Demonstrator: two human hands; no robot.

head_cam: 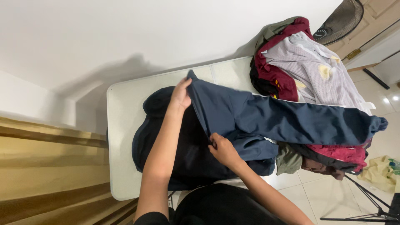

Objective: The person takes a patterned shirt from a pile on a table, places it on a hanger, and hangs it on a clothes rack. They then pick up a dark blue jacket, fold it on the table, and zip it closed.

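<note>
A navy blue garment [266, 116] lies spread across a white folding table [125, 125], with a darker navy piece [183, 154] under it. My left hand [181, 95] grips the garment's far corner near the table's back edge. My right hand [223, 150] pinches a fold of the same garment closer to my body. One long blue part stretches to the right over a pile of clothes.
A heap of clothes [300, 62] in maroon, olive and pale striped fabric fills the table's right end. A fan [341, 21] stands behind it. On the tiled floor lie a yellow cloth [381, 171] and black tripod legs [366, 204]. A golden-brown surface [46, 166] runs along the left.
</note>
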